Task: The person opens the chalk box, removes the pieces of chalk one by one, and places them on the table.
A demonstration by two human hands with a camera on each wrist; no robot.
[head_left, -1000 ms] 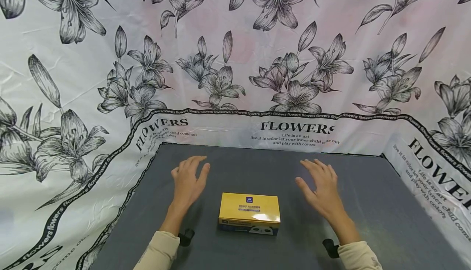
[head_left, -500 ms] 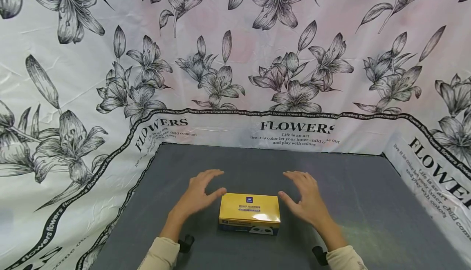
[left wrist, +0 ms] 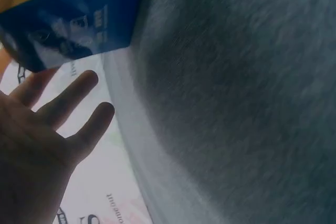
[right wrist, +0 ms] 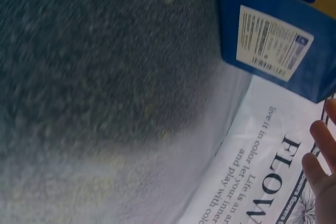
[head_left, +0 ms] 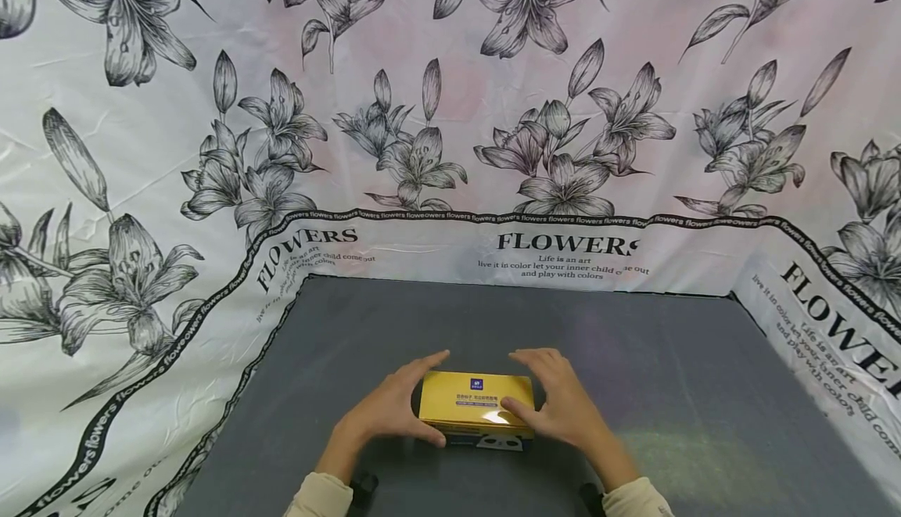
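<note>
A yellow and blue cardboard box (head_left: 472,398) lies on the dark grey table, with small print and a logo on its top and a panda face on its front. At its left end is my left hand (head_left: 385,407), fingers spread toward the back corner and thumb near the front one. My right hand (head_left: 566,403) is at the other end, its thumb overlapping the yellow top in the head view. The left wrist view has the box's blue end (left wrist: 79,27) beyond extended fingers (left wrist: 71,98). A white barcode label (right wrist: 273,43) shows on the opposite end, above the right fingers (right wrist: 324,140).
A white cloth (head_left: 422,255) printed with black lilies and lettering hangs behind the grey table (head_left: 704,392) and along both sides. Cream sleeves (head_left: 320,495) and dark wrist straps show at the bottom of the head view.
Both hands have moved inward and nearer to me, from wide apart beyond the box to its two ends. The box stays at the same spot.
</note>
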